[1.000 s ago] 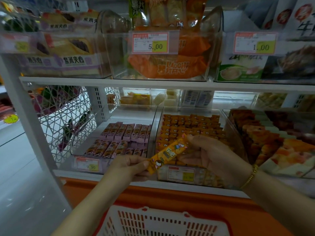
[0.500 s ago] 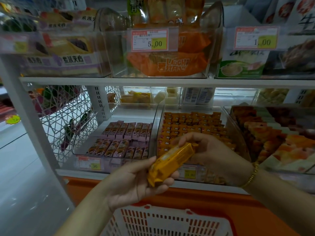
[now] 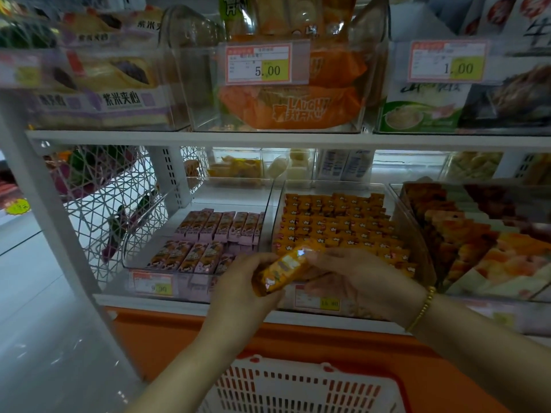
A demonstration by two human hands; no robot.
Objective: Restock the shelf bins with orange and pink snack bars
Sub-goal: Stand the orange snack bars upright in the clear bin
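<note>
I log left hand [image 3: 243, 283] and right hand [image 3: 360, 278] pinching the orange bar [image 3: 283, 271] at both ends. Axis rises rightward toward orange bin [image 3: 328, 183] behind; right hand nearer

Lower white metal shelf [image 3: 190, 304]: three clear plastic bins side by side along its front edge. Left bin [image 3: 185, 283] holds two rows of pink snack bars [image 3: 220, 226]; middle bin [image 3: 277, 204], touching it, is packed with orange snack bars [image 3: 334, 222]; right bin [image 3: 492, 293] holds orange-and-cream wrapped cakes. Small clear boxes [image 3: 262, 165] stand along the rear edge. Upper white shelf board [image 3: 208, 140]: further clear bins of bagged goods, price labels on their fronts.
</note>
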